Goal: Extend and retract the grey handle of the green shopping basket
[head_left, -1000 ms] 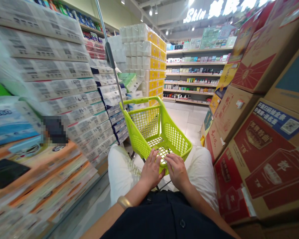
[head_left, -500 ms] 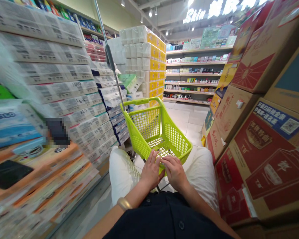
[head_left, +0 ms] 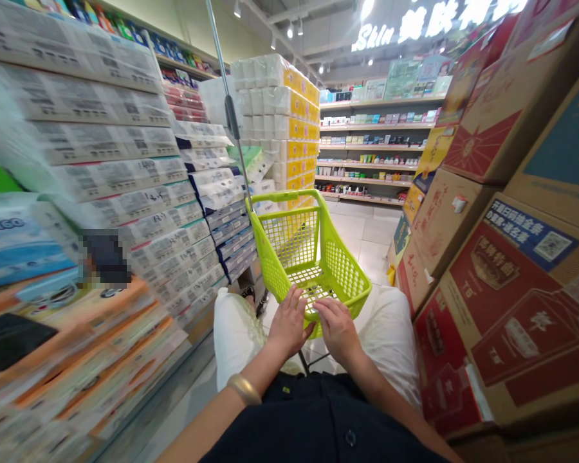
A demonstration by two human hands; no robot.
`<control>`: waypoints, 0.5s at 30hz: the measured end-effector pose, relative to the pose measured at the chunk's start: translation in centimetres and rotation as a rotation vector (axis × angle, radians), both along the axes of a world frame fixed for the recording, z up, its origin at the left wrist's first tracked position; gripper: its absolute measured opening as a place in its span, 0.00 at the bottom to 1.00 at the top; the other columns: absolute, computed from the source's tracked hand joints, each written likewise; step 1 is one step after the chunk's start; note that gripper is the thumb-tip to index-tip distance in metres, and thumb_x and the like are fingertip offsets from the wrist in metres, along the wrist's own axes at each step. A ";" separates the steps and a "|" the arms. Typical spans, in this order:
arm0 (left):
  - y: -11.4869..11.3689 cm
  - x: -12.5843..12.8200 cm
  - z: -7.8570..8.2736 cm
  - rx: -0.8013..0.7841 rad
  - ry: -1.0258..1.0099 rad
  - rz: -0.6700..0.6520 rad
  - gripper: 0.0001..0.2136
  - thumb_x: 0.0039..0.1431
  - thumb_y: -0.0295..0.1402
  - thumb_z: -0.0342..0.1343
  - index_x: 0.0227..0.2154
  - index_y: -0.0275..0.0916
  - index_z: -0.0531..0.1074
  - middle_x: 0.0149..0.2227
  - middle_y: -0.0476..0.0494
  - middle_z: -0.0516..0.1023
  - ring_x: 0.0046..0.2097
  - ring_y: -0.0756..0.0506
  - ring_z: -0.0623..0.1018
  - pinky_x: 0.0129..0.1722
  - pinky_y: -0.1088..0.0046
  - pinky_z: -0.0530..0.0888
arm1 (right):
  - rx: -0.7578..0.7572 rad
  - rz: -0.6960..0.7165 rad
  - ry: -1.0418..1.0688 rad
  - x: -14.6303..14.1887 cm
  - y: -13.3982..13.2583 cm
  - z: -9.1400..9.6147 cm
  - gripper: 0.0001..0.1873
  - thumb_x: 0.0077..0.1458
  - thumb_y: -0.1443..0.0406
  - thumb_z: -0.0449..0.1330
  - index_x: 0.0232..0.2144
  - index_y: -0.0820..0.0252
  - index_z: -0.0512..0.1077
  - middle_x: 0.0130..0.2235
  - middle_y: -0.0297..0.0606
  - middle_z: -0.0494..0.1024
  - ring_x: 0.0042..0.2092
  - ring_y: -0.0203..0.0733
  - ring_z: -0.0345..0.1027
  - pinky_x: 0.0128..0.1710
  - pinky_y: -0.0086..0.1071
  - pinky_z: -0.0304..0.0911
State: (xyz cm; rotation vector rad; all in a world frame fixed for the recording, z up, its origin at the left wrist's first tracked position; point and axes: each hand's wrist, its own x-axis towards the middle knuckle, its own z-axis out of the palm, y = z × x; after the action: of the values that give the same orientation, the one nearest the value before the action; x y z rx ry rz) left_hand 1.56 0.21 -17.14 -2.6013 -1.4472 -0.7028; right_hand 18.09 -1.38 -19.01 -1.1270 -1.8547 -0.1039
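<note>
A lime-green plastic shopping cart (head_left: 270, 258) with a perforated basket stands in front of my knees, its inside bare. My left hand (head_left: 287, 325) has its fingers bent over the near rim, the thumb tucked lower on the inner side. Beside it, my right hand (head_left: 340, 328) is curled over the same rim a little to the right. A small gap shows the green plastic between the two hands. From the cart's far left corner rises a thin metal pole (head_left: 231, 116) with a dark grip.
Wrapped paper packs (head_left: 139, 190) are piled high on the left, with a black flat device (head_left: 14, 341) on orange packs (head_left: 139, 315). Red and brown cartons (head_left: 521, 308) tower close on the right. Ahead lie floor tiles (head_left: 350, 225) and stocked shelves (head_left: 376, 145).
The cart's far end and its pole have swung to the right. My hands stay on the near rim, now slightly farther apart.
</note>
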 end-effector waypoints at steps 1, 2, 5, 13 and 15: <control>0.1 0.0 0.1 -0.003 0.012 0.002 0.20 0.56 0.37 0.57 0.50 0.37 0.62 0.61 0.33 0.62 0.68 0.36 0.51 0.62 0.54 0.63 | 0.007 -0.064 0.040 0.8 0.3 -0.1 0.17 0.62 0.69 0.49 0.45 0.55 0.75 0.45 0.41 0.78 0.50 0.45 0.68 0.53 0.43 0.63; 0.2 0.0 0.1 -0.007 0.021 0.002 0.21 0.56 0.36 0.58 0.50 0.38 0.61 0.61 0.33 0.62 0.68 0.36 0.51 0.62 0.54 0.63 | 0.020 -0.131 0.078 1.8 0.6 -0.3 0.16 0.62 0.69 0.49 0.45 0.56 0.76 0.45 0.42 0.78 0.50 0.46 0.68 0.53 0.45 0.62; 0.4 0.0 0.2 -0.016 0.029 -0.003 0.22 0.55 0.36 0.60 0.50 0.37 0.61 0.61 0.32 0.62 0.68 0.36 0.51 0.62 0.54 0.63 | 0.061 -0.294 0.163 4.0 1.3 -0.7 0.16 0.62 0.67 0.49 0.42 0.58 0.77 0.44 0.45 0.77 0.50 0.49 0.67 0.53 0.48 0.63; 0.2 0.4 0.2 0.002 0.019 -0.030 0.22 0.56 0.36 0.59 0.51 0.38 0.61 0.61 0.33 0.63 0.68 0.37 0.52 0.61 0.54 0.64 | 0.037 -0.059 -0.026 1.1 -0.3 -0.2 0.16 0.61 0.70 0.50 0.45 0.54 0.75 0.46 0.39 0.78 0.52 0.43 0.67 0.54 0.40 0.61; 0.0 0.5 0.2 -0.009 0.035 -0.024 0.23 0.55 0.37 0.60 0.51 0.37 0.61 0.60 0.33 0.64 0.68 0.36 0.52 0.60 0.55 0.65 | 0.054 -0.156 0.015 2.3 0.0 -0.2 0.16 0.62 0.69 0.50 0.44 0.55 0.76 0.45 0.41 0.78 0.51 0.44 0.68 0.53 0.42 0.61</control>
State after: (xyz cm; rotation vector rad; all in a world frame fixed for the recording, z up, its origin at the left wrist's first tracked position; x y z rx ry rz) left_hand 2.07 0.21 -16.89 -2.6278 -1.4147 -0.6511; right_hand 20.44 -1.41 -19.24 -1.2302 -1.7390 -0.2335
